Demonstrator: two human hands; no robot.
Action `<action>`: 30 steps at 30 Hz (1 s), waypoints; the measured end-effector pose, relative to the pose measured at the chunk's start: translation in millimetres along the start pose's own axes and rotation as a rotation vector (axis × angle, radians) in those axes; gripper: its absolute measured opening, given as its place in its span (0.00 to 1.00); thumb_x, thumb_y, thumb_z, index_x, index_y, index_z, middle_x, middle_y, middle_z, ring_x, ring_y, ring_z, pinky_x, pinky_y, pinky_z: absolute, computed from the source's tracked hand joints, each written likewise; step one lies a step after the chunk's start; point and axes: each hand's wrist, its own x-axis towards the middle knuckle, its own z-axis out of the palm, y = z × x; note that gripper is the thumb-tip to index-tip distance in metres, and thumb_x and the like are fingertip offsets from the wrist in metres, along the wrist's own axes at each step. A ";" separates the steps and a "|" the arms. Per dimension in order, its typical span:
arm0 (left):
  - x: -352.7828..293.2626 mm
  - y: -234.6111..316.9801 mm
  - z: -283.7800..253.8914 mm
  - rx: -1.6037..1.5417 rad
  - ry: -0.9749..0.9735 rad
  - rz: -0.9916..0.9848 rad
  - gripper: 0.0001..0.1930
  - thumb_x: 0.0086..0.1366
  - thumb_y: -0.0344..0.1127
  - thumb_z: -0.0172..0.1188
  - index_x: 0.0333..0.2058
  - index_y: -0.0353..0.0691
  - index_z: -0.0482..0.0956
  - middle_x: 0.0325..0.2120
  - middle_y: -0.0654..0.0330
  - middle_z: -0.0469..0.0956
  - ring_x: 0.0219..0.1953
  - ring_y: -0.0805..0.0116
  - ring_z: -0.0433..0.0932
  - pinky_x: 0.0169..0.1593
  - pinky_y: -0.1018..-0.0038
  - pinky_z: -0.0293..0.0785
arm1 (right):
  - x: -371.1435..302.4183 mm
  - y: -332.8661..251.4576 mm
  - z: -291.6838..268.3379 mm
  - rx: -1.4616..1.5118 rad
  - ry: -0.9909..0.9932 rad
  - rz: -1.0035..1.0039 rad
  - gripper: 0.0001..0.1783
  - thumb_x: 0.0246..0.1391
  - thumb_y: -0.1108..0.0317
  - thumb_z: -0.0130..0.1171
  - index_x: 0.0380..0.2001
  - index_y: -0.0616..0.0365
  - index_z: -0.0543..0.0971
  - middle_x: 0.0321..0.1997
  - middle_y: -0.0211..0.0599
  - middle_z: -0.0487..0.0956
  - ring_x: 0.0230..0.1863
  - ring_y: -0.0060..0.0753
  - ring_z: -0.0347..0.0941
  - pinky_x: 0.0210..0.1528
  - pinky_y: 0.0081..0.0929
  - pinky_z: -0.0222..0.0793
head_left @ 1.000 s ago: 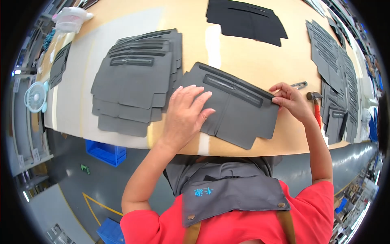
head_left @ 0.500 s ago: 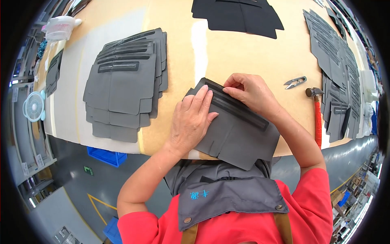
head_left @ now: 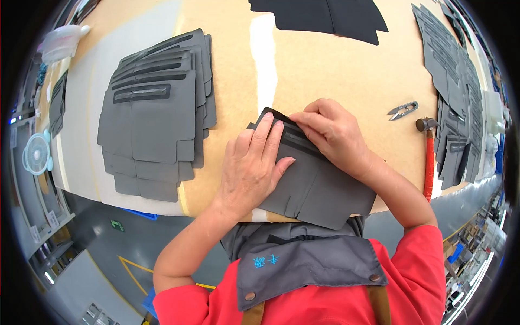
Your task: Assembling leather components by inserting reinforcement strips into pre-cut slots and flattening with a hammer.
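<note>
A dark grey, flat panel (head_left: 325, 192) with notched corners lies at the table's near edge, tilted, its lower part reaching over the edge. Near its top runs a black-framed slot strip (head_left: 298, 142), partly covered by my hands. My left hand (head_left: 252, 160) rests on the panel's upper left with fingers stretched out, pressing it down. At the top edge, my right hand (head_left: 333, 132) pinches the black border between thumb and forefinger, close to the left fingertips. Exactly what sits inside that pinch is hidden.
Left stands a fanned stack of similar grey panels (head_left: 146, 127). A black panel (head_left: 325, 19) lies at the far side. To the right are thread snips (head_left: 403, 110), a red-handled hammer (head_left: 429, 162) and more overlapping grey panels (head_left: 452, 92). A small fan (head_left: 37, 154) is at the far left.
My right hand has slid a little left along the panel's top edge, nearer to my left fingers. The left hand stays pressed on the panel. The whole view has shifted slightly.
</note>
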 end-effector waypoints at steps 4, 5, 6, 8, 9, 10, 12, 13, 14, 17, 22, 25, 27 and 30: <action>-0.9 2.0 2.7 0.015 0.000 -0.025 0.35 0.60 0.45 0.70 0.63 0.36 0.71 0.64 0.53 0.69 0.50 0.55 0.69 0.53 0.62 0.68 | -6.3 2.6 0.7 -0.225 -0.009 -0.260 0.19 0.47 0.75 0.65 0.46 0.63 0.83 0.40 0.38 0.76 0.39 0.40 0.73 0.43 0.34 0.74; -1.5 1.6 3.5 0.018 -0.005 -0.021 0.35 0.60 0.45 0.70 0.63 0.36 0.71 0.64 0.53 0.69 0.50 0.55 0.69 0.53 0.62 0.68 | -6.3 1.3 0.6 -0.299 -0.020 -0.320 0.23 0.44 0.76 0.65 0.48 0.65 0.82 0.41 0.38 0.76 0.39 0.40 0.72 0.43 0.33 0.74; -3.0 1.6 5.3 0.000 0.009 -0.023 0.35 0.60 0.46 0.70 0.63 0.37 0.72 0.63 0.53 0.69 0.50 0.55 0.69 0.52 0.62 0.68 | -6.0 0.4 1.4 -0.296 -0.017 -0.316 0.23 0.44 0.76 0.65 0.48 0.65 0.82 0.41 0.38 0.76 0.39 0.40 0.72 0.43 0.33 0.74; -2.9 0.7 5.9 -0.016 0.020 -0.023 0.35 0.59 0.46 0.70 0.63 0.37 0.72 0.63 0.53 0.69 0.50 0.56 0.69 0.52 0.62 0.68 | -4.0 -1.2 3.5 -0.267 -0.029 -0.294 0.26 0.41 0.76 0.65 0.49 0.67 0.81 0.42 0.40 0.75 0.39 0.40 0.72 0.44 0.33 0.74; -2.3 1.1 5.2 -0.012 0.024 -0.026 0.35 0.59 0.46 0.71 0.63 0.37 0.72 0.62 0.54 0.70 0.50 0.56 0.69 0.52 0.62 0.68 | -3.0 -1.6 4.8 -0.265 -0.030 -0.291 0.26 0.41 0.76 0.65 0.49 0.67 0.81 0.42 0.40 0.75 0.39 0.40 0.72 0.44 0.33 0.74; -2.4 1.1 5.0 -0.008 0.030 -0.029 0.35 0.59 0.46 0.71 0.62 0.37 0.73 0.62 0.55 0.70 0.50 0.56 0.69 0.51 0.62 0.68 | -1.7 -1.9 6.2 -0.268 -0.025 -0.296 0.26 0.41 0.76 0.66 0.49 0.67 0.81 0.42 0.40 0.75 0.40 0.39 0.72 0.44 0.32 0.74; -3.4 0.7 5.6 -0.006 0.017 -0.025 0.34 0.59 0.46 0.71 0.62 0.37 0.73 0.61 0.55 0.70 0.50 0.56 0.69 0.51 0.62 0.68 | -0.3 -2.4 8.7 -0.271 -0.022 -0.302 0.27 0.40 0.75 0.66 0.49 0.67 0.81 0.43 0.40 0.75 0.40 0.39 0.72 0.44 0.32 0.74; -3.6 0.5 5.7 -0.003 0.007 -0.019 0.34 0.59 0.46 0.71 0.61 0.38 0.74 0.61 0.56 0.71 0.50 0.56 0.69 0.51 0.62 0.68 | -0.6 -3.4 9.6 -0.290 -0.018 -0.306 0.27 0.40 0.76 0.66 0.49 0.67 0.81 0.43 0.39 0.75 0.40 0.39 0.72 0.44 0.32 0.73; -4.0 0.6 6.0 -0.004 0.009 -0.021 0.34 0.59 0.46 0.71 0.61 0.38 0.74 0.61 0.56 0.71 0.50 0.56 0.69 0.51 0.62 0.68 | -0.8 -4.4 10.3 -0.308 -0.014 -0.310 0.27 0.40 0.76 0.66 0.50 0.67 0.81 0.42 0.39 0.75 0.40 0.39 0.72 0.44 0.32 0.73; -6.9 -0.3 6.4 -0.017 0.025 -0.024 0.33 0.59 0.46 0.70 0.60 0.38 0.75 0.60 0.56 0.71 0.50 0.56 0.69 0.51 0.62 0.68 | 1.6 -8.1 12.5 -0.294 -0.029 -0.293 0.28 0.40 0.76 0.66 0.51 0.66 0.80 0.43 0.38 0.74 0.41 0.39 0.71 0.45 0.33 0.73; -9.0 0.6 8.1 -0.031 0.046 -0.019 0.32 0.60 0.46 0.70 0.60 0.38 0.74 0.60 0.56 0.71 0.50 0.56 0.70 0.51 0.61 0.68 | 6.6 -13.2 12.0 -0.319 -0.076 -0.272 0.28 0.43 0.73 0.64 0.53 0.65 0.79 0.42 0.38 0.73 0.41 0.39 0.70 0.45 0.34 0.71; -8.6 2.5 9.5 -0.045 0.061 -0.028 0.33 0.59 0.45 0.71 0.60 0.38 0.74 0.60 0.55 0.71 0.50 0.55 0.70 0.52 0.61 0.68 | 11.2 -13.5 12.9 -0.317 -0.093 -0.276 0.29 0.43 0.75 0.64 0.54 0.64 0.79 0.41 0.37 0.72 0.38 0.38 0.69 0.43 0.33 0.71; -8.2 2.9 11.1 -0.058 0.066 -0.037 0.33 0.59 0.44 0.71 0.61 0.38 0.73 0.60 0.55 0.71 0.50 0.55 0.70 0.52 0.61 0.68 | 13.3 -10.8 12.4 -0.312 -0.091 -0.287 0.30 0.42 0.77 0.64 0.55 0.63 0.80 0.40 0.38 0.72 0.35 0.37 0.68 0.41 0.32 0.71; -7.0 4.6 9.8 -0.073 0.081 -0.054 0.34 0.60 0.43 0.71 0.62 0.37 0.72 0.60 0.55 0.72 0.50 0.55 0.70 0.53 0.61 0.68 | 9.7 -6.0 9.7 -0.264 -0.114 -0.261 0.25 0.49 0.73 0.64 0.53 0.61 0.78 0.42 0.39 0.74 0.41 0.41 0.71 0.45 0.34 0.72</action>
